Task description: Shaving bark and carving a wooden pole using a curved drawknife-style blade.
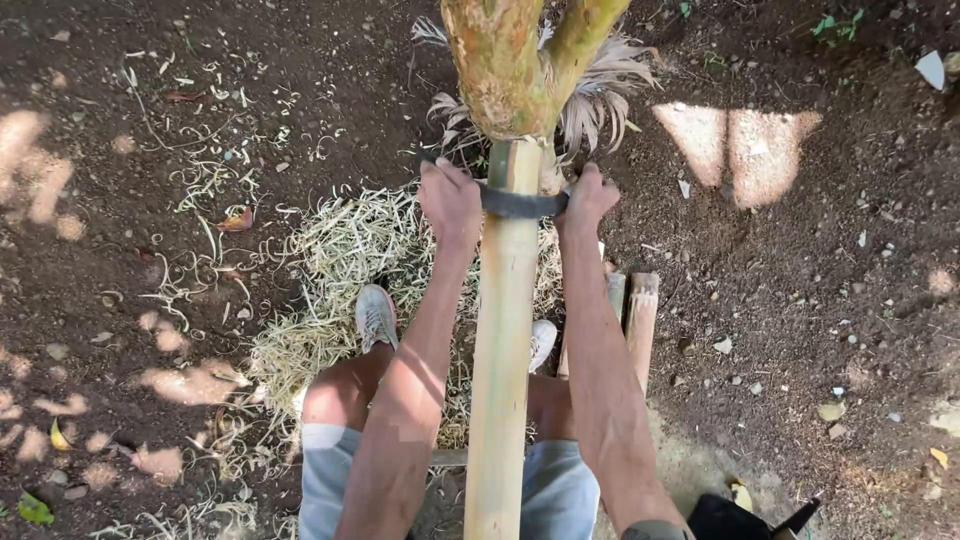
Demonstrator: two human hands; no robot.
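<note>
Across bamboo pole [500,330], left hand [450,200] & right hand [587,197] both clenched on dark blade [520,203] ends, above shavings [340,270]

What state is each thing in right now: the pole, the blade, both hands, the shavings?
Bamboo pole: leaning up into the tree fork, surface pale and scraped.
Dark blade: lying across the pole, gripped at both ends.
Left hand: closed on the blade's left end.
Right hand: closed on the blade's right end.
Shavings: heaped on the soil.
Short bamboo pieces: lying on the ground.
</note>
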